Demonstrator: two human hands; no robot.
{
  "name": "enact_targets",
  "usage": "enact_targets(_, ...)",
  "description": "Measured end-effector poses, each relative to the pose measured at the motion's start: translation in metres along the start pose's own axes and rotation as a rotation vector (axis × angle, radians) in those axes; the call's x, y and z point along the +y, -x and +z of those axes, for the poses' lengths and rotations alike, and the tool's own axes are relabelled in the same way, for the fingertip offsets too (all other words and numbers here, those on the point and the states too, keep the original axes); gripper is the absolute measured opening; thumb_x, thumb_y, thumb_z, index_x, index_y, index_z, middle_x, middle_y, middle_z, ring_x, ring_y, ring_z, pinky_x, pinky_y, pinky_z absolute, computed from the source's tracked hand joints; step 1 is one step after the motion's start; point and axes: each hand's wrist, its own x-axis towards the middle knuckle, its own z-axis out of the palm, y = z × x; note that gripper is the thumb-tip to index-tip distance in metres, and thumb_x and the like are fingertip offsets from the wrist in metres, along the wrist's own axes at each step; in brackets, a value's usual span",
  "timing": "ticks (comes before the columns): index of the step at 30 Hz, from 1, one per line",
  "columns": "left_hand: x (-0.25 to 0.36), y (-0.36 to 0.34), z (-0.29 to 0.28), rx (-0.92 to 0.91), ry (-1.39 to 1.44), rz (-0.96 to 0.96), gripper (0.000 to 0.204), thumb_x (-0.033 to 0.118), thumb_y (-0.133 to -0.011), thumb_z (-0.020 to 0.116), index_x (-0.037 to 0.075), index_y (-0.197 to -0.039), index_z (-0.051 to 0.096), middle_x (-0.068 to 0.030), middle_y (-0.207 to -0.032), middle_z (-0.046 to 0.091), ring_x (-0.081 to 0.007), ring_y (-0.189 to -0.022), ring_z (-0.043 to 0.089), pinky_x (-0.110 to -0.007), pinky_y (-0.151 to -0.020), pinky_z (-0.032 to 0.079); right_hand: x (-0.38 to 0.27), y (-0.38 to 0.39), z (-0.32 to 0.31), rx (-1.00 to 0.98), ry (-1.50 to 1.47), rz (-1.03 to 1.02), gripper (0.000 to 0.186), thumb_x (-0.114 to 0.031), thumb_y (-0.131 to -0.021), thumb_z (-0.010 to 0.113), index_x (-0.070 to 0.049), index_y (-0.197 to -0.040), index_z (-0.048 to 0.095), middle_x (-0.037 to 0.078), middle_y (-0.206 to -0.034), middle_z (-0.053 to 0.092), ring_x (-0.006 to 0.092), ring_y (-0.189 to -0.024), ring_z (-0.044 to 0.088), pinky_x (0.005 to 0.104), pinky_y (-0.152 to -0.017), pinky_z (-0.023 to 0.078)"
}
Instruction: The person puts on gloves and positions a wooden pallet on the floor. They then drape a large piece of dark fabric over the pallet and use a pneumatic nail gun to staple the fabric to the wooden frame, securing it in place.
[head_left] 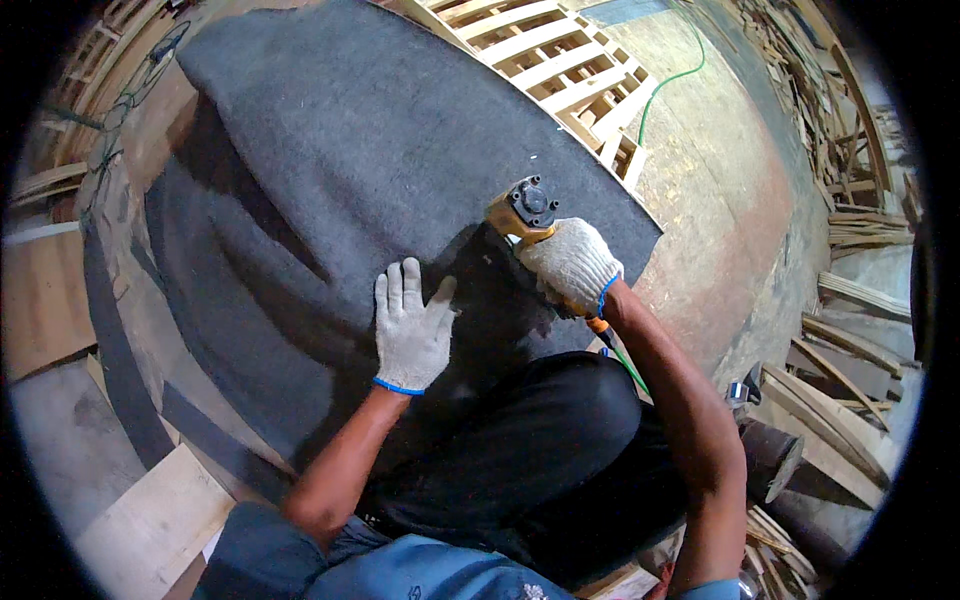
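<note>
A large dark grey sheet of felt-like material point(360, 120) spreads before me, draped in folds on its left side. My left hand point(412, 325), in a white knit glove with a blue cuff, lies flat on the sheet with its fingers spread. My right hand point(572, 262), gloved the same way, is wrapped round the handle of a yellow and black pneumatic nail gun point(533, 205). The gun's black round cap faces up; its nose is hidden beneath it. A green air hose point(628, 365) joins the gun at the handle's lower end.
A slatted pale wood frame point(560, 70) shows beyond the sheet's far right edge. More green hose point(680, 75) curves across the floor there. Scrap wood strips point(850, 225) are heaped at the right. Plywood pieces point(155, 525) lie at lower left, and a dark cylinder point(770, 460) sits beside my right arm.
</note>
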Motion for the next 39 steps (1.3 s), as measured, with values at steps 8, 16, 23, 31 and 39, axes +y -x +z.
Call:
enact_targets(8,-0.008,0.011,0.018,-0.064,0.065,-0.027,0.046,0.022,-0.089,0.065,0.004,-0.132,0.063,-0.0383,-0.143,0.044,-0.0531,-0.136,0.040,-0.058,-0.115,0.030,0.002,0.013,0.005,-0.076,0.069,-0.237,0.025,-0.026,-0.087,0.071,-0.001,-0.090,0.072,0.006,-0.061,0.065,0.0152,-0.049,0.064,0.0299,-0.045,0.049)
enact_targets(16,-0.019,0.013,0.030,-0.092,0.144,-0.032,0.053,0.029,-0.089,0.058,0.006,-0.137,0.059,-0.0375,-0.149,0.038,-0.0536,-0.139,0.036,-0.060,-0.115,0.029,-0.001,0.005,0.020,-0.054,0.437,-0.423,0.026,-0.030,-0.085,0.068,-0.006,-0.090,0.073,0.016,-0.076,0.070,0.0342,-0.069,0.069,0.0403,-0.064,0.055)
enact_targets(23,-0.021,0.012,0.031,-0.034,0.130,-0.009,0.045,0.021,-0.087,0.065,0.007,-0.130,0.064,-0.0356,-0.143,0.045,-0.0517,-0.133,0.043,-0.059,-0.110,0.035,-0.012,0.008,0.019,-0.094,0.385,-0.301,0.032,-0.034,-0.083,0.067,-0.003,-0.090,0.071,0.018,-0.080,0.071,0.0388,-0.075,0.068,0.0406,-0.067,0.055)
enact_targets(31,-0.025,0.023,-0.011,-0.170,0.145,0.031,0.047,0.011,-0.086,0.066,0.003,-0.132,0.060,-0.0259,-0.139,0.054,-0.0430,-0.125,0.054,-0.052,-0.110,0.040,0.023,0.048,-0.023,-0.103,0.346,-0.219,0.025,-0.030,-0.090,0.059,-0.007,-0.095,0.069,0.015,-0.076,0.069,0.0309,-0.070,0.068,0.0401,-0.063,0.054)
enact_targets(39,0.029,-0.065,-0.036,0.006,0.253,0.282,0.049,0.018,-0.086,0.068,0.007,-0.133,0.061,-0.0205,-0.143,0.054,-0.0425,-0.132,0.049,-0.056,-0.116,0.031,0.076,0.042,-0.030,0.022,0.351,-0.333,0.027,-0.030,-0.090,0.063,-0.004,-0.093,0.070,0.008,-0.061,0.064,0.0153,-0.047,0.061,0.0307,-0.047,0.048)
